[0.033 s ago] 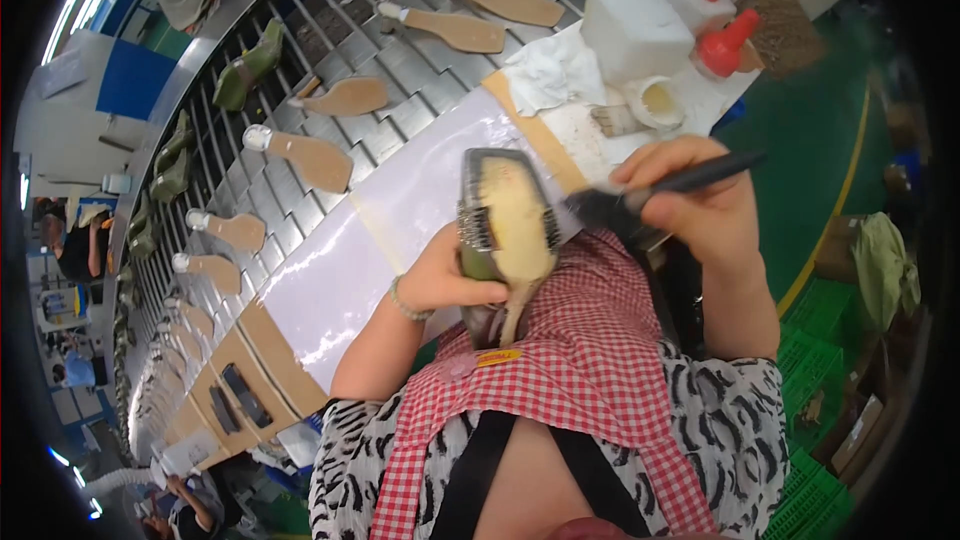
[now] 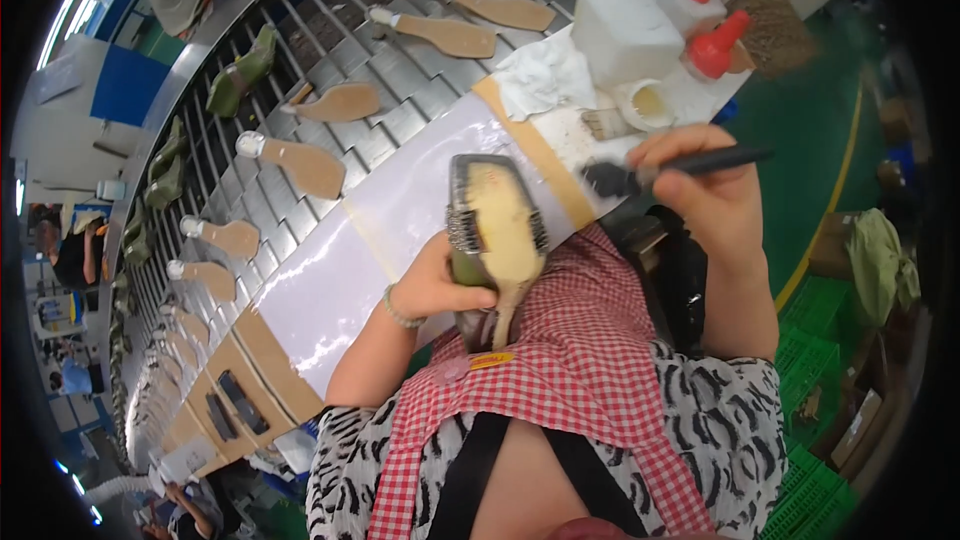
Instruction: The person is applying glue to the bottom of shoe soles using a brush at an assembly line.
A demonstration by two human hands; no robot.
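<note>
My left hand (image 2: 432,288) is wrapped round an unfinished shoe (image 2: 505,225), an upper pulled over a last. Its underside faces up, pale in the middle with a dark gathered rim. Above and right of it, my right hand (image 2: 705,175) grips a black-handled brush (image 2: 715,158) between thumb and fingers. The dark bristles point left and stay apart from the shoe. Beyond the brush, a white pot (image 2: 650,105) with yellowish contents lies tilted beside a second, flat brush (image 2: 607,123).
A metal slatted conveyor (image 2: 330,35) carries several tan soles (image 2: 310,167) and green uppers (image 2: 243,75). White containers (image 2: 625,35) with red spouts (image 2: 718,45) and a white cloth (image 2: 545,75) are at the far right. Green crates (image 2: 815,360) stand at right. Two dark blocks (image 2: 243,402) lie on cardboard.
The brush has moved a little up and right, away from the shoe's edge. My left hand still holds the shoe; the whole view has shifted slightly.
</note>
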